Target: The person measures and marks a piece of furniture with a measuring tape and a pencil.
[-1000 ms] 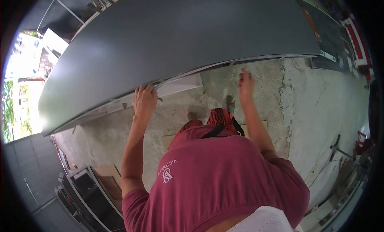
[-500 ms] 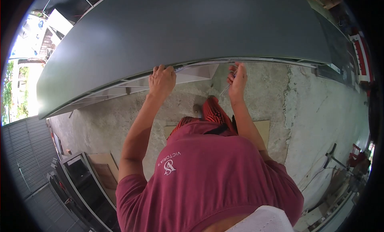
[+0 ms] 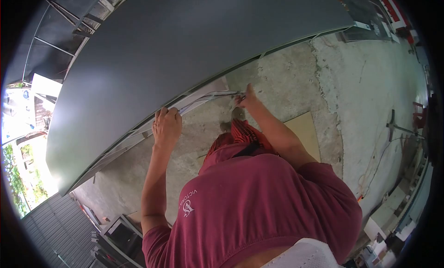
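Note:
A large dark grey panel [image 3: 175,46] spans the upper part of the view, with a narrow frame along its near edge. My left hand [image 3: 167,124] is closed at that edge, its fingers curled over a thin pale strip [image 3: 192,103]. From there the strip runs right, away from the panel's edge, to my right hand [image 3: 246,98]. The fingers of my right hand are pinched around the strip's far end, slightly blurred. Below the panel, between the hands, a white board [image 3: 210,88] shows.
A concrete floor [image 3: 286,78] lies below. A tan board [image 3: 305,131] rests on it beside my right arm. Dark metal frames [image 3: 122,235] stand at the lower left, a T-shaped stand [image 3: 393,124] at the right. A leg in red patterned trousers [image 3: 245,131] shows.
The view has turned. My right hand has moved left and down, drawing the strip's right part away from the panel's edge. My left hand stays at the edge.

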Action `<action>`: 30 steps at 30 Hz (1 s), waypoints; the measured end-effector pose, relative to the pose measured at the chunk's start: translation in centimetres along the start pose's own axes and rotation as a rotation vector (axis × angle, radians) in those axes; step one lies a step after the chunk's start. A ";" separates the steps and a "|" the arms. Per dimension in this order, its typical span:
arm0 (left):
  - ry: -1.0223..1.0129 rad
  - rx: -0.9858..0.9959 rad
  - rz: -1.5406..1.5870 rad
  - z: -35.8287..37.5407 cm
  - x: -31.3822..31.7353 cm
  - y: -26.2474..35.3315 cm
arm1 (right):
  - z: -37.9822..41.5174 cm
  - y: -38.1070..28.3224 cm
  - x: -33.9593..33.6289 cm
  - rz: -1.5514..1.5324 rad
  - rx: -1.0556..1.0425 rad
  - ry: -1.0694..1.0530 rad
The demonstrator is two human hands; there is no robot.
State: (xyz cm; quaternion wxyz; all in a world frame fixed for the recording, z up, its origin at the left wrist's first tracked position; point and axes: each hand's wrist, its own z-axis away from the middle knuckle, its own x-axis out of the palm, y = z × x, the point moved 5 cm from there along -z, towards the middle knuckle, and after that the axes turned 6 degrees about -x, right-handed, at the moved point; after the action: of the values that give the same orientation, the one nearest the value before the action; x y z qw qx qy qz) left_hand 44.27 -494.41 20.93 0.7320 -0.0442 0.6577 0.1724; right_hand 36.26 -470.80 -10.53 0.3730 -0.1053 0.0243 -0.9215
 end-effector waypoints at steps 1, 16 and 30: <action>-0.011 0.000 0.002 0.2 -0.2 0.2 | -0.4 2.7 -0.4 0.117 0.028 0.011; -0.096 0.119 0.000 3.3 0.2 1.1 | 0.9 2.5 -4.5 -0.290 0.284 -0.352; -0.421 0.293 0.169 2.7 4.3 11.1 | 6.4 3.2 -13.9 0.280 -0.039 -0.781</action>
State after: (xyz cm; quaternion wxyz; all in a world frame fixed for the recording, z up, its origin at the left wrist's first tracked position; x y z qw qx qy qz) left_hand 43.66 -482.36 18.87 0.8342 0.1543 0.5102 0.1411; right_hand 49.54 -463.23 -7.08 0.4741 -0.4496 -0.0877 -0.7520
